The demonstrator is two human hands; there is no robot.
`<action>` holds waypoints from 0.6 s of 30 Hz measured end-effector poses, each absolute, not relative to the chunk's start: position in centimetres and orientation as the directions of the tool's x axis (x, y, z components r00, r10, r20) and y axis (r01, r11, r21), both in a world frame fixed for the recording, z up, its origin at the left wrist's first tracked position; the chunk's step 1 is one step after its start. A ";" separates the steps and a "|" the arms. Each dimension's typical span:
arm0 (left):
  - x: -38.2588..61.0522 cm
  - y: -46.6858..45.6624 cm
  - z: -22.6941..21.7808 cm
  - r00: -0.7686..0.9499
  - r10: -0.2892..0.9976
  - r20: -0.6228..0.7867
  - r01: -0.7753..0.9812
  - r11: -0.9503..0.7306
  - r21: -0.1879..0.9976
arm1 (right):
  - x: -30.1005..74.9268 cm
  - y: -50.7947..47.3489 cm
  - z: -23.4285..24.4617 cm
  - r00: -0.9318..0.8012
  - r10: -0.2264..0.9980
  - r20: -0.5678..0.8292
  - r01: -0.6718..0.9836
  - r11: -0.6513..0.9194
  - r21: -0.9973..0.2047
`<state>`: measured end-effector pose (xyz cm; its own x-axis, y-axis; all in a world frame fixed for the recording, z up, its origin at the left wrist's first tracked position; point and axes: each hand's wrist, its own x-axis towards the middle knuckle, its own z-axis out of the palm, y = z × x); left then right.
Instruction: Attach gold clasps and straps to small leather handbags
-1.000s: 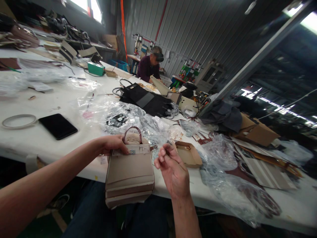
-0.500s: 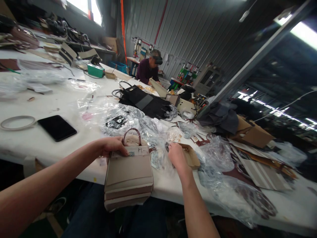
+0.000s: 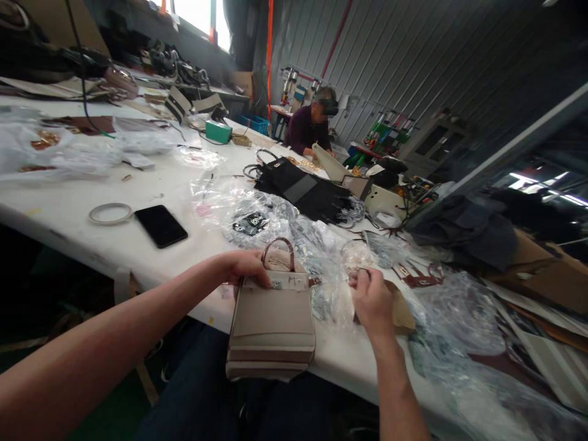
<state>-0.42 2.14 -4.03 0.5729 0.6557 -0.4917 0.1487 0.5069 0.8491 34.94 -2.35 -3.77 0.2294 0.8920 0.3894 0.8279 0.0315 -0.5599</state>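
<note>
A beige handbag (image 3: 274, 318) with a brown-wrapped handle (image 3: 278, 245) rests at the table's front edge, above the lap. Its upper band bears a small metal plate (image 3: 276, 285). My left hand (image 3: 250, 268) grips the bag's upper left corner, thumb on the band beside the plate. To the bag's right, my right hand (image 3: 370, 297) hovers by a small tan box (image 3: 402, 309), fingers pinched together. Something small and dark shows at its fingertips, too blurred to name. Clear plastic bags (image 3: 328, 300) of small parts lie between the hands.
Left of the bag lie a black phone (image 3: 160, 225) and a ring of pale strip (image 3: 110, 214). Black bag pieces (image 3: 303, 187) are stacked beyond the plastic. Brown straps (image 3: 416, 274) sit at right. A person (image 3: 310, 125) works across the white table (image 3: 82, 196).
The view has turned left, so everything appears further right. My right hand has rotated slightly, its fingers still pinched. My left hand keeps its hold on the handbag.
</note>
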 end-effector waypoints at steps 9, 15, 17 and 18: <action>-0.2 2.3 -4.3 0.550 0.655 -0.518 0.147 0.535 0.832 | 35.5 -4.7 -2.6 0.404 0.865 0.298 -0.014 0.331 -0.943; -0.2 2.3 -4.0 0.560 0.634 -0.533 0.164 0.545 0.822 | 25.6 -6.1 2.5 0.206 0.872 0.443 -0.246 0.485 -0.839; -0.2 2.3 -3.9 0.560 0.626 -0.542 0.172 0.553 0.815 | 21.5 -5.7 2.3 0.208 0.859 0.467 -0.269 0.510 -0.817; -0.2 2.3 -3.8 0.561 0.627 -0.541 0.170 0.552 0.816 | 19.9 -5.3 1.8 0.218 0.862 0.458 -0.267 0.504 -0.822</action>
<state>-0.22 2.26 -3.85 0.5610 0.6267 -0.5409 0.1697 0.5525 0.8161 19.86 -5.26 1.80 0.2180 0.8619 0.4579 -0.2667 0.5039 -0.8215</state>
